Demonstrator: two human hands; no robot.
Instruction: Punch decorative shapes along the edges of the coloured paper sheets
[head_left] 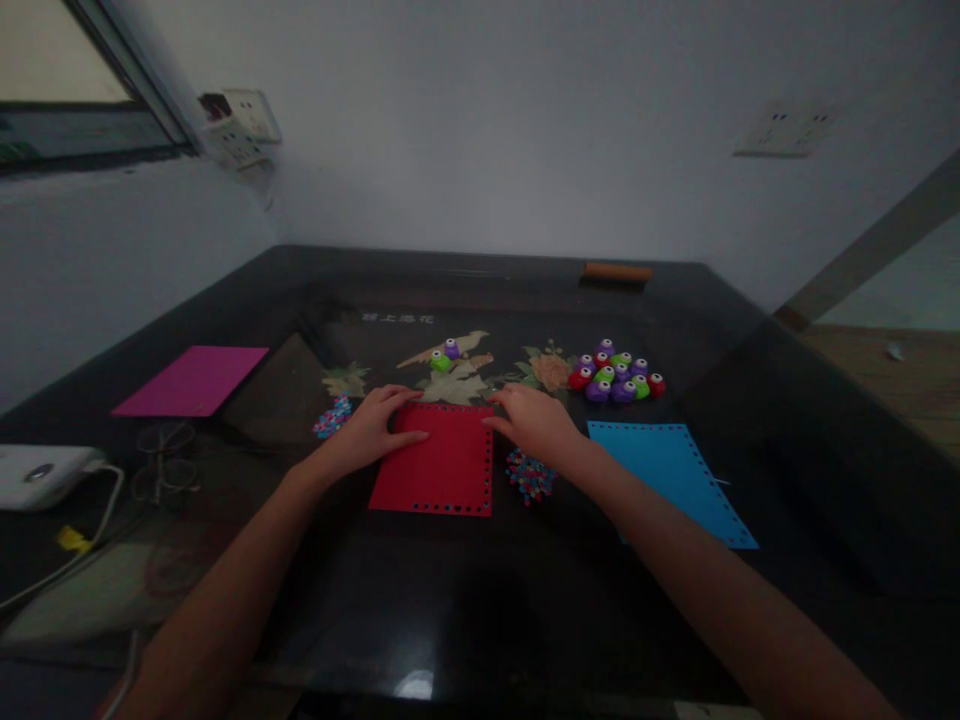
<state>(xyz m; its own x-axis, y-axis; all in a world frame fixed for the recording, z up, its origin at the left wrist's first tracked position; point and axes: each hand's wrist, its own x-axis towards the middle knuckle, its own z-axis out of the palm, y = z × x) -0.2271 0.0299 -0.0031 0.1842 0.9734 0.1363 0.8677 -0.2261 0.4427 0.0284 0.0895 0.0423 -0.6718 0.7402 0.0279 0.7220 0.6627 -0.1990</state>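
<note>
The red rectangular sheet with punched holes along its edges [439, 470] is framed by both bare hands, flat on the dark glossy tabletop [360, 600], directly in front of the person. At its upper left, the left hand [375, 422] is spread, thumb laid on the sheet and fingers extended along the top edge; nothing is clenched there, and the sheet is apparently being steadied rather than gripped. At the upper right corner, the right hand [536, 420] is bent, thumb at the sheet's edge; whether anything is pinched cannot be told. With both upper corners covered, sliding or turning is probably being kept in check.

Just outside, under the right wrist, a heap of tiny multicoloured beads [531, 477] is found, and a bluish-pink bead heap [333, 417] is seen beside the left hand: both, presumably, placed for easy reach. Beyond the sheet, two green and purple eyed pieces [445, 357] are set apart from the larger cluster of eyed pieces [619, 376]. Farther out, the sides are taken by a blue hole-edged sheet [656, 465] and a magenta sheet [193, 382], seemingly kept out of the way.
</note>
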